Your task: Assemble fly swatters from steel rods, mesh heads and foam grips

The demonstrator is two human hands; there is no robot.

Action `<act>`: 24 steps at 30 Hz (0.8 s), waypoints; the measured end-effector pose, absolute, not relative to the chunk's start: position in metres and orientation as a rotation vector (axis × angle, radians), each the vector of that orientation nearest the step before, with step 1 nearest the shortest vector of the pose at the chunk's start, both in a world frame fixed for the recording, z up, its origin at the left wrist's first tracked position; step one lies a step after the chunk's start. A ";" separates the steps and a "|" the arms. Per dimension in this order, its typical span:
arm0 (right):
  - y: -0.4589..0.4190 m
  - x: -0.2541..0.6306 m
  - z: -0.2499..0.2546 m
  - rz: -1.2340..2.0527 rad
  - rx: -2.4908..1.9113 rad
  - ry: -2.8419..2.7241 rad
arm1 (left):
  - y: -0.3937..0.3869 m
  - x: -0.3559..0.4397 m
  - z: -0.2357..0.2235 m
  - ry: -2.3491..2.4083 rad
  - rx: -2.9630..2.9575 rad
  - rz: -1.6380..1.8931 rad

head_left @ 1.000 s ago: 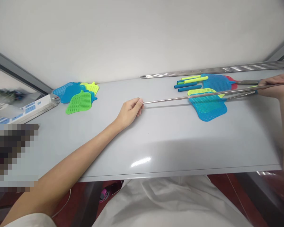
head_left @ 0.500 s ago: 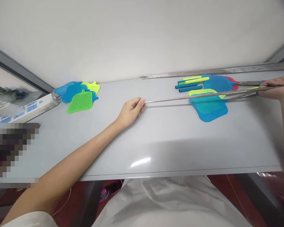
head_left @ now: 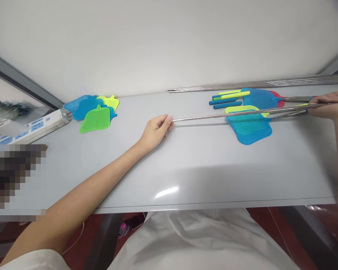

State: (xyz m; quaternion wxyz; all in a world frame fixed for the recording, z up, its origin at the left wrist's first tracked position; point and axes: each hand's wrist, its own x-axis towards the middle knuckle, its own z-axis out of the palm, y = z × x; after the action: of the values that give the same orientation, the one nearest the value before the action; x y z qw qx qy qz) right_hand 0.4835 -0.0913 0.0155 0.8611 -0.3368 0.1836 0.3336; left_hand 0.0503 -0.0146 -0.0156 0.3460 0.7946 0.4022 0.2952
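Note:
A long thin metal rod [head_left: 228, 114] runs level just above the grey table [head_left: 186, 165]. My left hand [head_left: 155, 130] pinches its left end with fingers closed. At the far right my right hand [head_left: 328, 105] is closed around the rod's other end. Under the rod lie a blue mesh swatter head [head_left: 250, 129] and a yellow-green one [head_left: 239, 109]. Behind them are blue and yellow plastic handle tubes [head_left: 228, 98] and another blue swatter [head_left: 259, 98] over a red one.
A bundle of metal rods [head_left: 256, 83] lies along the wall at the back right. Several loose blue, green and yellow swatter heads [head_left: 94, 112] are piled at the back left beside a white power strip [head_left: 30, 129]. A blurred patch covers the left edge.
The rod and both hands have barely moved; my left hand with the rod's end has shifted slightly to the right.

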 end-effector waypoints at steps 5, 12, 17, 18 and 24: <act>-0.091 0.480 0.016 0.713 -0.748 0.354 | -0.013 0.050 -0.017 1.057 2.044 0.768; -0.092 0.485 0.014 0.733 -0.716 0.364 | -0.014 0.050 -0.017 1.063 2.044 0.755; -0.091 0.491 0.012 0.770 -0.737 0.366 | -0.015 0.050 -0.015 1.060 2.063 0.752; -0.091 0.493 0.012 0.766 -0.741 0.360 | -0.015 0.051 -0.015 1.063 2.067 0.750; -0.088 0.512 0.000 0.784 -0.769 0.256 | -0.016 0.051 -0.014 1.083 2.084 0.735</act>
State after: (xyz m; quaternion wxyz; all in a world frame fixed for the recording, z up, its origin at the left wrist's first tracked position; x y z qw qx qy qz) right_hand 0.5125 -0.0885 0.0000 0.8452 -0.3644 0.1213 0.3716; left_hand 0.0509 -0.0156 -0.0143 0.3339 0.7983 0.4147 0.2814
